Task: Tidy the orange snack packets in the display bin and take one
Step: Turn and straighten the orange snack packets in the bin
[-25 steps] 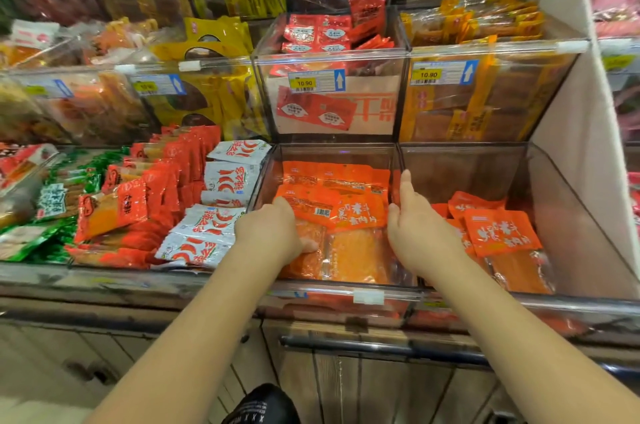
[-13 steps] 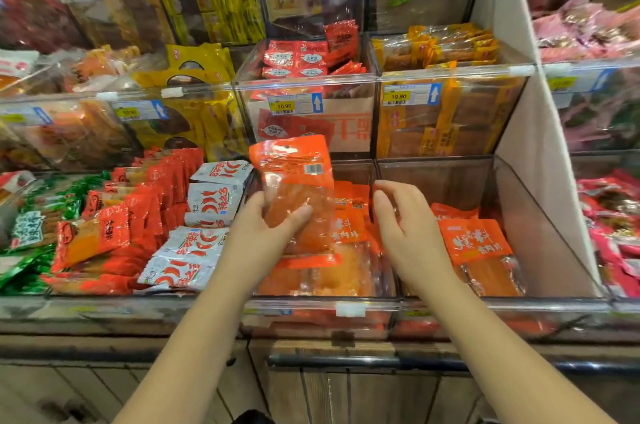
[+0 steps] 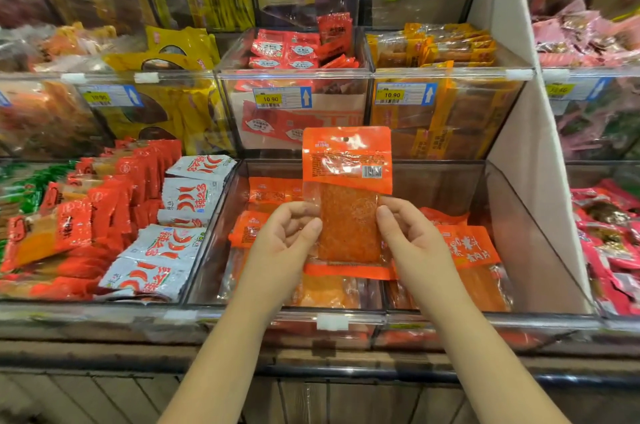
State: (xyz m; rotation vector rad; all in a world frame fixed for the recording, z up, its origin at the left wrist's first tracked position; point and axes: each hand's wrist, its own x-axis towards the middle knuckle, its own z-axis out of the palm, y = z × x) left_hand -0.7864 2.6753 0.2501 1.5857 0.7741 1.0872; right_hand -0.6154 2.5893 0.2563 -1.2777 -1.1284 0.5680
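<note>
An orange snack packet [image 3: 347, 195] stands upright in the air above the clear display bin [image 3: 332, 318], its back label facing me. My left hand [image 3: 280, 250] pinches its left edge between thumb and fingers. My right hand [image 3: 414, 243] pinches its right edge. Below them, several more orange packets [image 3: 273, 193] lie flat in the bin. The neighbouring bin on the right holds a few orange packets [image 3: 471, 250] too.
White chilli packets [image 3: 194, 195] and red packets [image 3: 104, 212] fill the bin to the left. Behind and above stand clear bins with red packets [image 3: 294, 49] and yellow-orange packets [image 3: 436, 46]. A white divider wall [image 3: 519, 146] rises on the right, with pink packets [image 3: 609, 236] beyond.
One packet came up out of the bin in my left hand. My right hand has joined it and now both hold it upright, higher and centred.
</note>
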